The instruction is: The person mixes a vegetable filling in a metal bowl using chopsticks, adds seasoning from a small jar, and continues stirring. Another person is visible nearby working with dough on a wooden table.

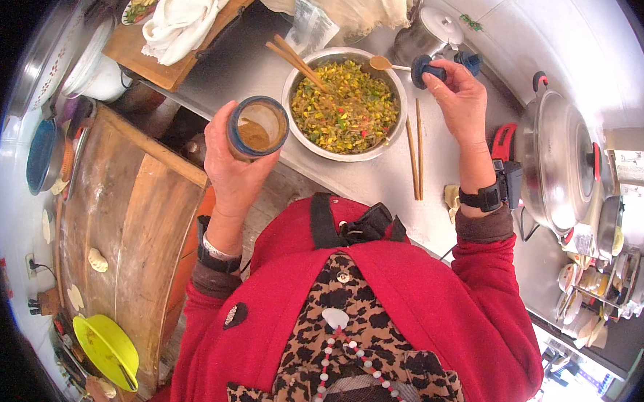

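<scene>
My left hand (231, 169) grips a jar (259, 100) with a dark blue rim, tilted so brown powder (254, 136) shows inside. In my right hand (461, 99) is a dark blue lid (418, 72) with a small spoon (381, 62) extending from it. Brown powder fills the spoon, which hovers over the right rim of a round metal bowl (319, 154). A chopped yellow and green mixture (348, 115) with red bits lies in the bowl, brown powder scattered on top. One pair of chopsticks (296, 63) leans in it at the left.
Another pair of chopsticks (416, 157) rests right of the bowl. A lidded pot (432, 35) stands behind, and a large lidded pan (559, 159) at right. On the left are a floury wooden board (151, 219), a yellow-green basin (104, 348) and a white cloth (181, 19).
</scene>
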A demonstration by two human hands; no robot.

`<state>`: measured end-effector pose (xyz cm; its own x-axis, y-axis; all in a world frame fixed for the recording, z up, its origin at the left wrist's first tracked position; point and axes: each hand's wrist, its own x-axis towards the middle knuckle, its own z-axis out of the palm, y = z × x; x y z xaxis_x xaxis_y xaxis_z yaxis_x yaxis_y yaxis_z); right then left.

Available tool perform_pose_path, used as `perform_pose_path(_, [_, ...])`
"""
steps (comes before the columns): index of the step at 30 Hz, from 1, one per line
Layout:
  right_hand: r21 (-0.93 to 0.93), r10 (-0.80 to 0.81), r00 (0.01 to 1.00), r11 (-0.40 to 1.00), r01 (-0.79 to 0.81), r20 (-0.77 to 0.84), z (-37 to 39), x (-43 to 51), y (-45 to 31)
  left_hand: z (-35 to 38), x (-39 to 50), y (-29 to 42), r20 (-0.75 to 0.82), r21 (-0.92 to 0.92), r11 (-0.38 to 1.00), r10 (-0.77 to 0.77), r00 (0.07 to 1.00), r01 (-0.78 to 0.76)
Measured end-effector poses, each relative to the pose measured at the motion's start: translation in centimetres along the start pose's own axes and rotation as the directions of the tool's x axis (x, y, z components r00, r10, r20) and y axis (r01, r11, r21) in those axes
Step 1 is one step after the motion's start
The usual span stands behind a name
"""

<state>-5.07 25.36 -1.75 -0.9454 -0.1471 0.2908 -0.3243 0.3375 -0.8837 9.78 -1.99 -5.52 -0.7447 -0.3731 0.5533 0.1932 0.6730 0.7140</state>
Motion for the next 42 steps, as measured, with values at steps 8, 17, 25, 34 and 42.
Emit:
perform_pose_path(8, [-0.122,0.059,0.998,0.991,-0.060,-0.009,-1.9,-1.2,0.2,0.8,0.1,0.0,0.075,-0.026,1.000,0.000,0.997,0.002])
perform_pose_path(17, [0.079,0.127,0.992,0.988,-0.129,0.028,-3.0,-4.0,0.1,1.2,0.3,-0.2,0.118,-0.037,0.999,0.007,0.993,-0.002])
perform_pose_path(25, [0.044,0.162,0.987,0.986,-0.162,0.002,-2.8,-4.6,-0.8,1.9,0.5,-0.8,0.189,-0.125,0.991,-0.016,0.982,0.040])
perform_pose_path(34, [0.093,-0.121,0.922,0.991,0.093,0.368,-0.3,-4.1,-8.1,3.1,1.0,0.4,0.329,-0.109,0.988,0.142,0.934,-0.112])
perform_pose_path(42, [-0.216,-0.118,0.833,0.938,0.273,0.540,3.7,-4.9,-9.1,3.8,0.7,2.4,0.403,-0.253,0.963,0.192,0.895,-0.093])
